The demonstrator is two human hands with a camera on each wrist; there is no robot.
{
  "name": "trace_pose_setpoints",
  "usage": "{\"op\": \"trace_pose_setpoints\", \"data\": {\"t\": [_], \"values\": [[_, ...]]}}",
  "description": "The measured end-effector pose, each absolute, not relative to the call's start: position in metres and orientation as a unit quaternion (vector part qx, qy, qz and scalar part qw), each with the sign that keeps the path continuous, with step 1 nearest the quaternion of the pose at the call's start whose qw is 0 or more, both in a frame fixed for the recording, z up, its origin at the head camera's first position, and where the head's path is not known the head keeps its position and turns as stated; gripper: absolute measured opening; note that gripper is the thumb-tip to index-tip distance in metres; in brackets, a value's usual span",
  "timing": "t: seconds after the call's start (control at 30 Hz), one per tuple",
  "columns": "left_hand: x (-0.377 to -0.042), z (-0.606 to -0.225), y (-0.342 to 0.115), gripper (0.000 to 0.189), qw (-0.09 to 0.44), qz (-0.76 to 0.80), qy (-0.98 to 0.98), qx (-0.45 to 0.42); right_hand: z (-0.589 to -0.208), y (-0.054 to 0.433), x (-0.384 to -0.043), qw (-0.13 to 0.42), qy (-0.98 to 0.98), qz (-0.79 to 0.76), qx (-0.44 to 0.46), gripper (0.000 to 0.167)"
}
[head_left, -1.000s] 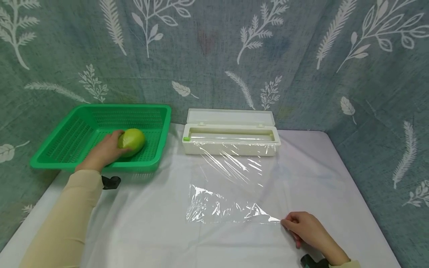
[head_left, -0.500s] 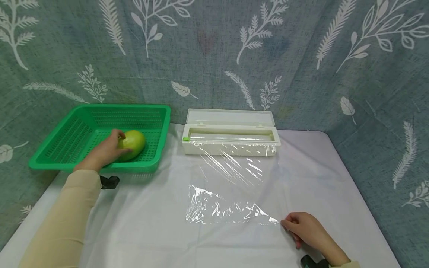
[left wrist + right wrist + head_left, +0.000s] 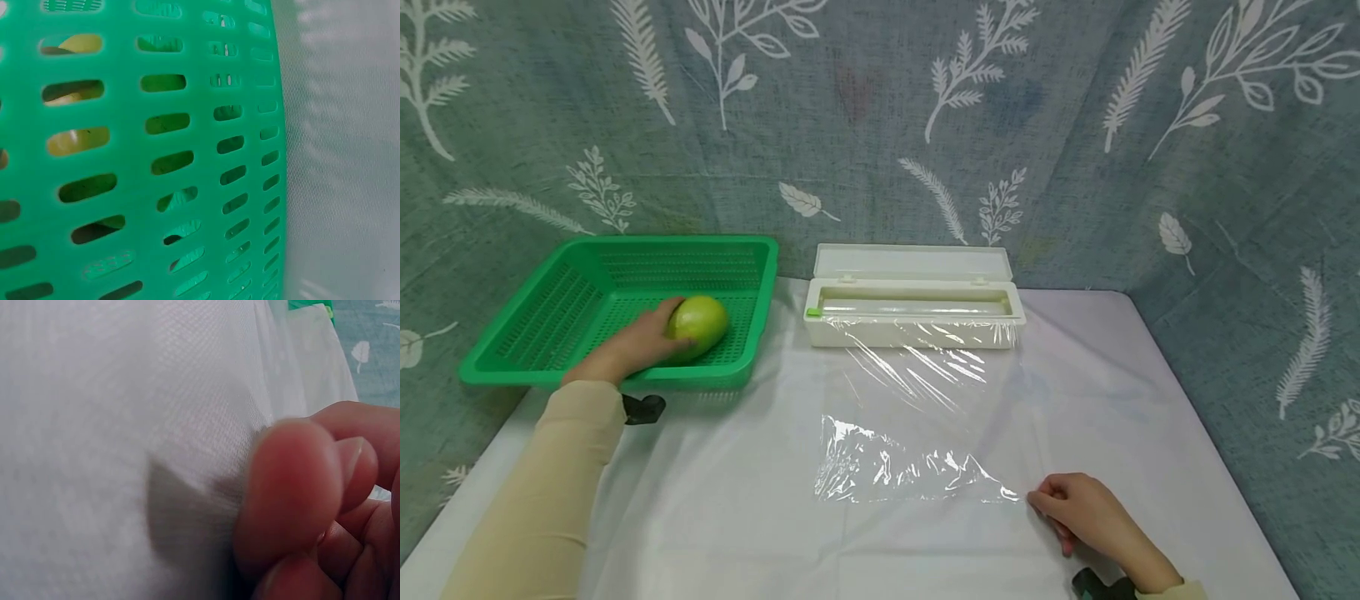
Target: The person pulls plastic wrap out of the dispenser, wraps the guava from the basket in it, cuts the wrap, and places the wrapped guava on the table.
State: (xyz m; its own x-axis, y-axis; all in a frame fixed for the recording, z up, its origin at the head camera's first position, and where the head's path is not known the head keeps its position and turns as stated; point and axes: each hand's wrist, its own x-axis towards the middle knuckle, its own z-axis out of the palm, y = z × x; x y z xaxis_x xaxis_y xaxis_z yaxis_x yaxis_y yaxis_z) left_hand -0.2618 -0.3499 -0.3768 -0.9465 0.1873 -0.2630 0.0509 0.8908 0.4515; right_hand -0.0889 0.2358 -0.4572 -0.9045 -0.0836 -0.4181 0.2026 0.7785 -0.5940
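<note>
In the head view a round yellow-green fruit [image 3: 700, 327] lies in the right part of a green plastic basket [image 3: 752, 350]. My left hand [image 3: 638, 340] reaches over the basket's front rim and grips the fruit from its left side, thumb in front and fingers behind. Through the basket wall's slots, the left wrist view shows parts of the fruit [image 3: 78, 141]. At the front right my right hand [image 3: 1086, 510] pinches the near right corner of a sheet of cling film [image 3: 895, 467]. The film runs out from a white dispenser box [image 3: 917, 335] with its lid raised.
A white cloth [image 3: 737, 517] covers the table under everything. Behind it hangs a grey-green curtain [image 3: 865, 108] with white leaf prints, close behind the basket and the box. The film sheet lies between the box and the table's front.
My left fingers have shifted from a raised, bent pose on the fruit to lying lower along its far left side. The fruit has turned slightly. My right hand and the film look still.
</note>
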Motion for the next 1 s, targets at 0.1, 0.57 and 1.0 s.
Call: {"op": "trace_pose_setpoints", "data": {"t": [0.1,0.57,1.0], "values": [[-0.2604,-0.3765,-0.3488,0.088,0.150,0.230,0.959,0.068,-0.4565,0.2358,-0.0893,0.218,0.918,-0.329,0.034,0.028],[-0.2601,-0.3797,-0.3495,0.092,0.137,0.229,0.961,0.067,-0.4546,0.2345,-0.0890,0.207,0.922,-0.327,0.029,0.026],[-0.2589,-0.3767,-0.3489,0.087,0.125,0.228,0.963,0.067,-0.4571,0.2343,-0.0887,0.208,0.920,-0.329,0.036,0.026]]}}
